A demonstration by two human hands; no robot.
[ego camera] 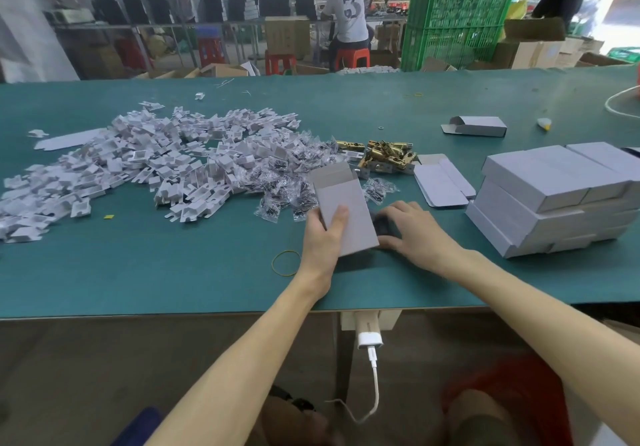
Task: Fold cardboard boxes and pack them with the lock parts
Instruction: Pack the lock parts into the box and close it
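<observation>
My left hand (323,237) grips a grey cardboard box (346,213) from its left side, thumb on top; the box's far flap stands open. My right hand (415,230) rests just right of the box, fingers spread over a dark object (382,225) on the green table (173,272). What that dark thing is I cannot tell. Brass lock parts (386,156) lie in a heap beyond the box. Small clear bags of dark screws (294,182) are piled to the left of them. Flat unfolded box blanks (443,182) lie to the right.
A large pile of white folded card inserts (138,161) covers the left of the table. Stacked closed grey boxes (561,199) stand at the right. One folded box (476,126) lies farther back. A yellow rubber band (285,262) lies near my left wrist. People work in the background.
</observation>
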